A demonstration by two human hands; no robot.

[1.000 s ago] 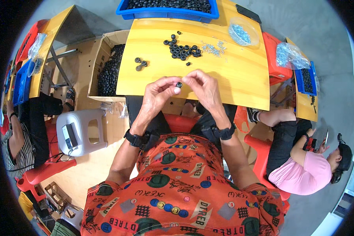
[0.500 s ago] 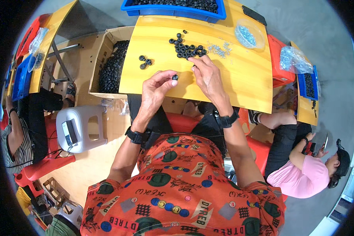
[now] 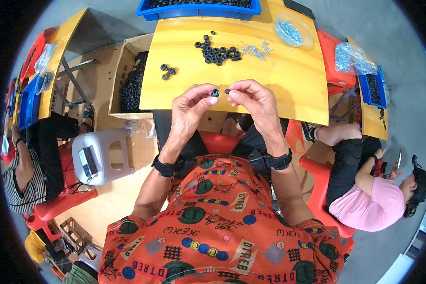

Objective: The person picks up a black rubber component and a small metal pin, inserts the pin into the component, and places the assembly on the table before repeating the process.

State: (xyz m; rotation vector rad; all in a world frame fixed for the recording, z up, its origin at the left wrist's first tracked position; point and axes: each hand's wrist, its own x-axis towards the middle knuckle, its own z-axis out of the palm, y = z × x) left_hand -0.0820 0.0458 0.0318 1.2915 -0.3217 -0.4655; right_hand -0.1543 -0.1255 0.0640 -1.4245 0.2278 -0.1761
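Above the near edge of a yellow table (image 3: 288,90), my left hand (image 3: 189,108) pinches a small black ring-shaped part (image 3: 215,93), its opening turned up. Close beside it, my right hand (image 3: 258,106) is closed on a small dark piece (image 3: 227,91), mostly covered by the fingertips. The two pieces are slightly apart. Beyond my hands lies a cluster of black ring-shaped parts (image 3: 217,56). Several more black parts (image 3: 165,76) sit apart to the left. Small silvery pieces (image 3: 257,51) are scattered right of the cluster.
A blue tray (image 3: 199,13) of black parts stands at the far edge. A clear bowl (image 3: 306,36) holds small bluish-silver pieces. Left of the table is a cardboard box (image 3: 114,102) of black parts. People sit at both sides; a white stool (image 3: 110,163) stands left.
My right hand has come back from the cluster of black parts with a small dark piece and is now beside my left hand. The view has shifted slightly.
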